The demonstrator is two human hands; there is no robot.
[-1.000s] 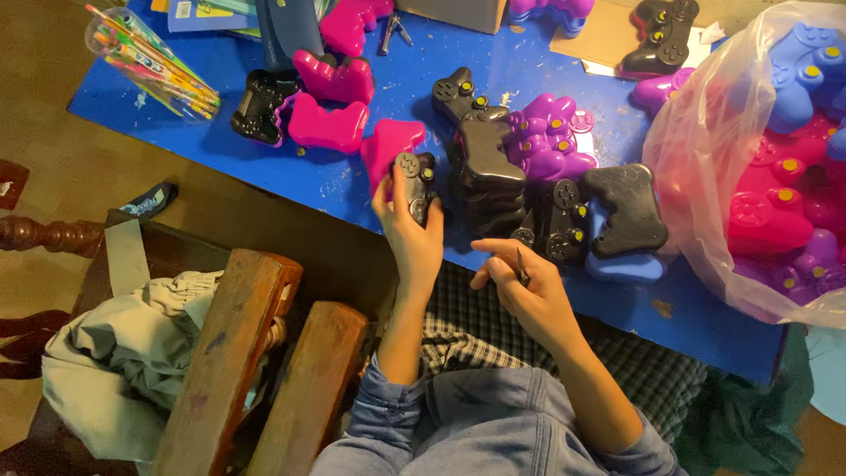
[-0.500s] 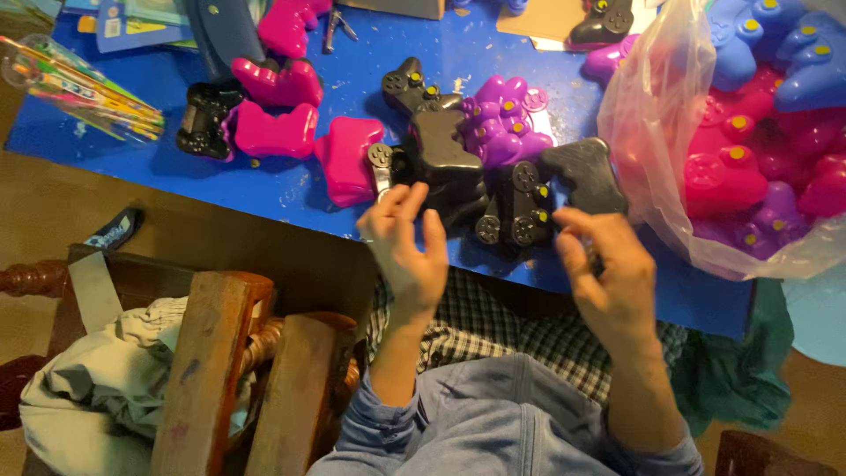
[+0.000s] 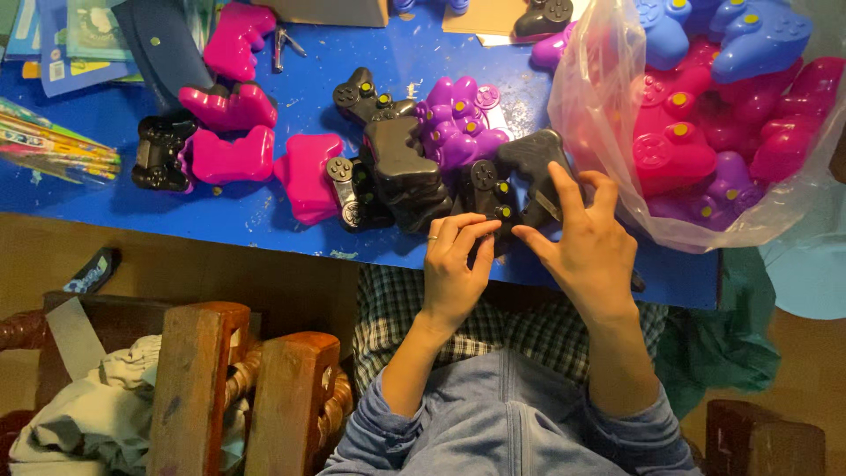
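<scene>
A black controller with yellow buttons lies at the near edge of the blue table, just in front of the person, and both hands meet on it. The left hand curls its fingers narrowly over the controller's near end, fingertips pressed to it; a ring shows on one finger. The right hand comes in from the right with thumb and forefinger pinched close beside the left fingertips, its other fingers spread over a dark shell lying just beside the controller; whether it grips anything small cannot be told. To the left stands a stack of black shells, with another black controller touching it and a purple one behind. Further left lie pink shells and a black controller. On the right a clear plastic bag holds pink, purple and blue controllers. Wooden chair posts rise at the lower left.
</scene>
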